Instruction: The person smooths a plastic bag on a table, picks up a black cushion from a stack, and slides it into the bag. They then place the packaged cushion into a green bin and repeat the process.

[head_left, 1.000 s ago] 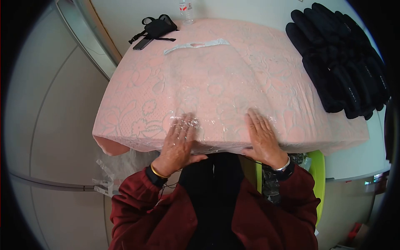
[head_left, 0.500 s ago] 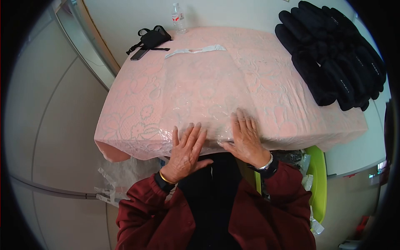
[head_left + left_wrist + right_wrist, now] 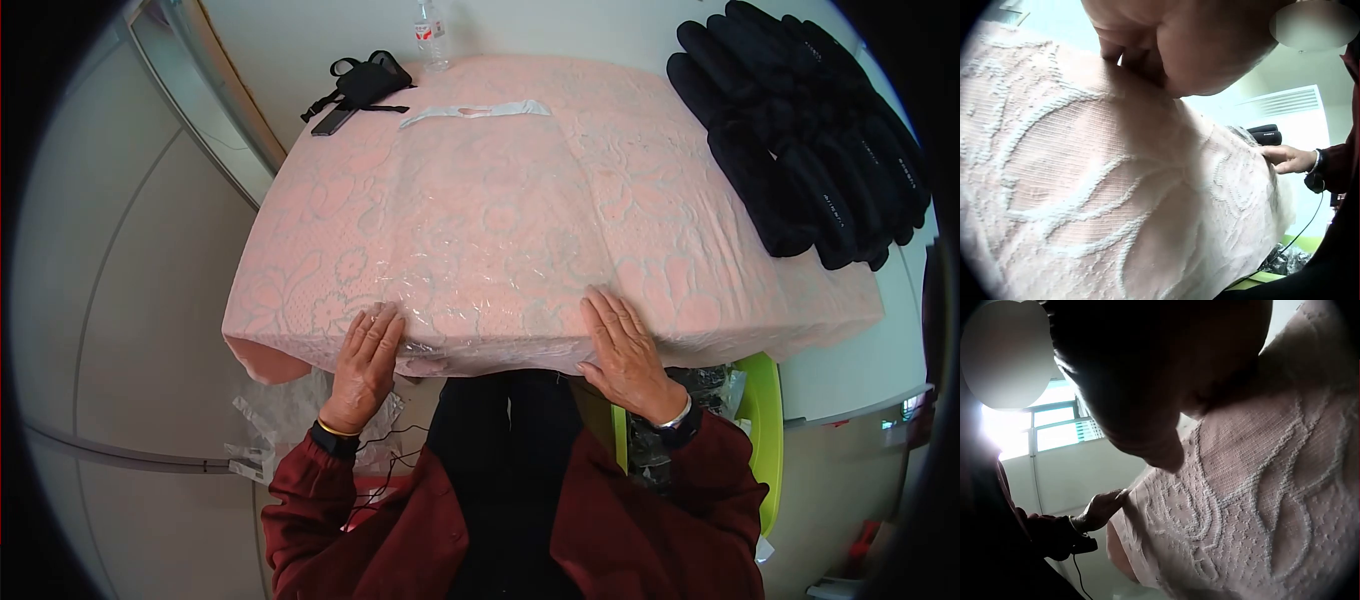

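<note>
A clear plastic bag (image 3: 490, 225) lies flat on the pink patterned tablecloth (image 3: 300, 225), its white handle strip (image 3: 475, 112) toward the back. My left hand (image 3: 366, 362) rests with straight fingers on the cloth at the table's front edge, beside the bag's left corner. Over the bag's right front corner, my right hand (image 3: 628, 360) lies flat with fingers extended and thumb spread. In the left wrist view the underside of the left hand (image 3: 1179, 47) is close over the cloth. The right wrist view shows the right hand (image 3: 1160, 381) dark against the light.
Black padded gloves or tubes in a pile (image 3: 810, 140) lie at the back right. A black pouch (image 3: 378, 80), a phone (image 3: 335, 120) and a plastic bottle (image 3: 431, 35) stand at the back left. Below the table are a green bin (image 3: 765, 440) and loose clear plastic (image 3: 275, 425).
Both hands first came closer together over the bag's front part, then spread apart. The left hand has moved left to the bag's edge, the right hand back to the right.
</note>
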The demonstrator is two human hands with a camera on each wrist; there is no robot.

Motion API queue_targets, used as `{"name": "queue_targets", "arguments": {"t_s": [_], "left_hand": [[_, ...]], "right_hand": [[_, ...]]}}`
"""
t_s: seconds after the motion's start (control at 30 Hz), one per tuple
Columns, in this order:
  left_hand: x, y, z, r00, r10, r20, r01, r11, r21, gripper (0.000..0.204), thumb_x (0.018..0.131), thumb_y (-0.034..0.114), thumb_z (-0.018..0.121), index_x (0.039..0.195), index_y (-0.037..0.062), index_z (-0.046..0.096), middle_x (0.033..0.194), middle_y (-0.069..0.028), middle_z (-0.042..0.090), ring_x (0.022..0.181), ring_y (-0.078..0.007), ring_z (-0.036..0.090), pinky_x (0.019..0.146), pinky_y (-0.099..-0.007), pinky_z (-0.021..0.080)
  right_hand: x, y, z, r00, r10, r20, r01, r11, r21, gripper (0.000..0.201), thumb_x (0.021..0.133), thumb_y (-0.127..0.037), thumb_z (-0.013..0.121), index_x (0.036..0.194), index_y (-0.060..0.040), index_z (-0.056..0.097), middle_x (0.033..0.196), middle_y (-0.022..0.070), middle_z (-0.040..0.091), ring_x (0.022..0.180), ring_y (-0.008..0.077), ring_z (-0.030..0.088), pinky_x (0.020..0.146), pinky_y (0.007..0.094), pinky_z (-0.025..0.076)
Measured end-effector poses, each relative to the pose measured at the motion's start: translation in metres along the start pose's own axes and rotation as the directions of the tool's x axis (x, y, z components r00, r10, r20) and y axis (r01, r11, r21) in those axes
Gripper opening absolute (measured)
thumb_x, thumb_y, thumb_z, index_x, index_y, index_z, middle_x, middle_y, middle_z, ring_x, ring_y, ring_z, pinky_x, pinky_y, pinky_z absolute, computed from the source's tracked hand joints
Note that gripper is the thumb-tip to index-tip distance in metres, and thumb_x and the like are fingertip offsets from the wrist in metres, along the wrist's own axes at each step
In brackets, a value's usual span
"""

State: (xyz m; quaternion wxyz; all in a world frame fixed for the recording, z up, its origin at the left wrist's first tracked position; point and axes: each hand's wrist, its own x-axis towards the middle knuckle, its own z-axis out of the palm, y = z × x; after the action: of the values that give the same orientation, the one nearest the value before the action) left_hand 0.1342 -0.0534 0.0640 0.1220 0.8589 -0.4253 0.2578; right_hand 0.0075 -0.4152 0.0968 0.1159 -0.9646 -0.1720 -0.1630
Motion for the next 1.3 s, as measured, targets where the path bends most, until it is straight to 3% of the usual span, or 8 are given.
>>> {"name": "queue_targets", "arguments": {"t_s": [0.17,0.3,0.4,0.5,0.6,0.87,1.07,1.3], "left_hand": [[-0.018,-0.004,-0.022,1.0,-0.01,0.017,0.011,0.998,-0.055,0.054,0.083,0.024,0.075,0.128,-0.0012,0.058,0.133,-0.0182,0.058,0.122,-0.0368,0.054,0.11,-0.0547,0.037],[0.002,0.025,-0.045,0.986,0.011,-0.169,-0.017,0.999,-0.029,0.067,0.08,0.04,0.077,0.13,-0.0012,0.057,0.133,-0.0203,0.057,0.123,-0.0391,0.052,0.11,-0.0557,0.035],[0.063,0.071,-0.036,0.995,0.001,-0.103,-0.017,0.988,-0.156,0.082,0.082,0.053,0.071,0.139,-0.0018,0.048,0.142,-0.0245,0.047,0.132,-0.0407,0.044,0.111,-0.0594,0.031],[0.108,0.115,0.006,0.999,0.037,-0.018,-0.041,0.947,-0.319,0.093,0.087,0.058,0.063,0.147,-0.0081,0.035,0.152,-0.0292,0.034,0.143,-0.0467,0.031,0.116,-0.0596,0.021],[0.123,0.121,0.035,0.999,0.019,0.042,-0.006,0.954,-0.301,0.096,0.089,0.062,0.056,0.146,-0.0105,0.033,0.153,-0.0301,0.032,0.144,-0.0457,0.028,0.117,-0.0589,0.018],[0.076,0.047,0.025,0.962,-0.026,0.27,0.041,0.998,-0.048,0.103,0.086,0.071,0.05,0.143,-0.0132,0.036,0.152,-0.0317,0.033,0.145,-0.0437,0.029,0.12,-0.0543,0.018],[0.047,-0.01,-0.004,0.951,-0.155,0.268,0.153,0.988,0.03,0.107,0.084,0.075,0.049,0.143,-0.013,0.037,0.152,-0.0309,0.034,0.144,-0.0442,0.031,0.119,-0.0545,0.02],[0.025,-0.012,-0.005,0.96,-0.17,0.222,0.154,0.984,0.091,0.105,0.084,0.075,0.051,0.142,-0.012,0.038,0.151,-0.0295,0.036,0.143,-0.0443,0.032,0.117,-0.0563,0.022]], "right_hand": [[-0.027,0.031,-0.003,0.988,-0.044,-0.145,0.084,0.955,0.284,0.06,0.078,-0.005,0.072,0.134,0.0024,0.051,0.139,0.0231,0.05,0.131,0.0384,0.048,0.109,0.0456,0.039],[-0.014,0.035,-0.024,0.948,0.18,-0.263,-0.088,0.941,0.327,0.049,0.079,0.0,0.067,0.126,0.0019,0.056,0.13,0.0233,0.056,0.124,0.0396,0.054,0.103,0.0441,0.045],[0.038,0.005,-0.013,0.94,0.092,-0.327,-0.018,0.975,0.222,0.056,0.081,-0.006,0.067,0.134,0.002,0.051,0.139,0.0247,0.05,0.133,0.0412,0.046,0.109,0.0469,0.039],[0.062,-0.012,0.009,0.979,-0.011,-0.205,0.04,0.99,0.137,0.072,0.083,-0.019,0.072,0.143,0.0039,0.041,0.151,0.025,0.038,0.141,0.0429,0.034,0.116,0.05,0.029],[0.063,-0.007,0.027,0.988,-0.14,-0.059,0.143,0.989,0.042,0.093,0.078,-0.031,0.077,0.148,0.0081,0.03,0.156,0.0274,0.027,0.148,0.0426,0.022,0.121,0.0518,0.019],[0.047,0.008,0.006,0.984,0.08,0.162,-0.088,0.995,0.044,0.114,0.068,-0.042,0.086,0.149,0.0093,0.025,0.158,0.0268,0.025,0.148,0.0405,0.023,0.121,0.0489,0.019],[0.042,0.016,0.003,0.981,0.115,0.157,-0.117,0.993,0.004,0.117,0.061,-0.03,0.09,0.15,0.009,0.024,0.157,0.0269,0.025,0.148,0.0409,0.024,0.121,0.0483,0.02],[0.027,0.019,0.008,0.989,0.139,0.051,-0.135,0.988,-0.074,0.114,0.063,-0.026,0.089,0.149,0.0091,0.024,0.157,0.0267,0.027,0.148,0.0412,0.024,0.12,0.0498,0.021]]}}
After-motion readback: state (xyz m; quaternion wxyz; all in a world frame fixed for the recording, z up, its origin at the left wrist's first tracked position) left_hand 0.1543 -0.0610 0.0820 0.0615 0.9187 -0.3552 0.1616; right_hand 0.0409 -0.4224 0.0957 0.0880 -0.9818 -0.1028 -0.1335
